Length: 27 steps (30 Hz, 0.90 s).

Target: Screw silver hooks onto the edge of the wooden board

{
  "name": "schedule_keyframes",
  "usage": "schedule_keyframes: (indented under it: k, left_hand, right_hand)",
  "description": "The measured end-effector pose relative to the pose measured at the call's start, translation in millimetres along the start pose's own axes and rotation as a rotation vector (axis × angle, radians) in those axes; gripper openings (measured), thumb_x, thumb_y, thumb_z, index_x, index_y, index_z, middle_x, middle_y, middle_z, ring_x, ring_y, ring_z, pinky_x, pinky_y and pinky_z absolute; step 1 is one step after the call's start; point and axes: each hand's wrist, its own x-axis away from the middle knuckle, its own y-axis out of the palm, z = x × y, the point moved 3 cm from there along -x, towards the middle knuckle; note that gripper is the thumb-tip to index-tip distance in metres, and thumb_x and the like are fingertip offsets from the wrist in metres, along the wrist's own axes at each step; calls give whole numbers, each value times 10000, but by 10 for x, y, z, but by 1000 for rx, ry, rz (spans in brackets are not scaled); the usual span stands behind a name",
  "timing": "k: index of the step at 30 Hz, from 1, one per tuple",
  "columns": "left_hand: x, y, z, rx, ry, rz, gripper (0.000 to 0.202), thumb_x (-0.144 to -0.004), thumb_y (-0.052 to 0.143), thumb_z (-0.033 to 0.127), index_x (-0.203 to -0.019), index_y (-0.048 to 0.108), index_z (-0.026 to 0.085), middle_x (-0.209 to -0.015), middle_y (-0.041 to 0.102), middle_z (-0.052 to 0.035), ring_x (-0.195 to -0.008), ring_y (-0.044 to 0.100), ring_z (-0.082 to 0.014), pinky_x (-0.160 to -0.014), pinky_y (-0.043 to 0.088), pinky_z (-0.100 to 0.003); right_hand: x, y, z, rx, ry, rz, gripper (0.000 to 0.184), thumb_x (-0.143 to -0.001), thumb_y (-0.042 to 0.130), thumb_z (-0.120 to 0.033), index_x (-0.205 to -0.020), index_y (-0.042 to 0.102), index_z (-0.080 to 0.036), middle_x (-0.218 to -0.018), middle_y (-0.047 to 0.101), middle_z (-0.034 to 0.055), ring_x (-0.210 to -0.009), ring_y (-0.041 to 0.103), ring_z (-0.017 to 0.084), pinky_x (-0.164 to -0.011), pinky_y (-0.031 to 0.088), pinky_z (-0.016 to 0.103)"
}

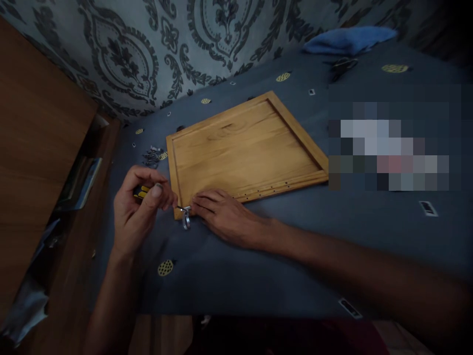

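A flat wooden board (247, 143) with a raised frame lies on a dark blue patterned cloth (258, 266). My left hand (138, 212) is closed round a screwdriver with a yellow and black handle (141, 191), its thin shaft pointing right at the board's near left corner. A small metal ring fitting (186, 218) sits at that corner. My right hand (221, 212) rests with fingers pressed down on the board's front edge, fingertips at the fitting. A row of small holes (266, 190) runs along the front edge.
A little heap of metal hardware (153, 155) lies left of the board. Scissors (342, 66) and a blue cloth (347, 39) lie at the back right. A wooden panel (37, 148) stands at the left; patterned wallpaper (166, 44) is behind. A blurred patch covers the right.
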Motion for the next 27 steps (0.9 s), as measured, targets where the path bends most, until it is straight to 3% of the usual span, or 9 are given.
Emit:
schedule_keyframes:
  k: [9,14,18,22,27]
  left_hand:
    - [124,-132,178,-329,-83,-164,169,-983,687,327,-1131,667,248,-960,699,-36,-916,685,-181,-835,563,-301]
    - [69,-178,260,-516,-67,-232,139,-986,683,314,-1101,669,237,-996,740,-40,-925,728,-181,-827,585,-285]
    - [58,-201,262,-567,-61,-201,160,-971,703,361,-1067,667,238,-988,782,-48,-918,767,-216,-786,615,-311]
    - [110,-221,228,-598,-60,-142,151,-952,726,394,-1033,679,275,-1000,796,-25,-915,774,-226,-751,622,-319]
    - [153,-243,119,-687,-9,48,211,-890,806,398,-1015,668,300,-927,788,24,-778,765,-198,-687,600,-318]
  right_hand:
    - [4,-18,-9,1,5,-2,332,-1028,543,-147,-1335,641,-67,-1291,713,185,-1264,583,301,-1081,491,488]
    - [3,-27,-16,16,-21,-23,379,-1027,537,-142,-1393,611,-77,-1343,702,174,-1305,580,291,-1099,471,480]
    - [11,-30,-14,14,-37,-28,370,-1042,525,-164,-1398,618,-124,-1372,700,135,-1341,572,275,-1127,447,472]
    - [17,-28,-9,2,-41,-10,367,-1039,537,-161,-1389,620,-87,-1352,711,143,-1329,575,277,-1122,448,462]
    - [10,-21,-9,7,-58,12,355,-1038,529,-144,-1368,628,-55,-1319,724,153,-1291,591,285,-1099,463,460]
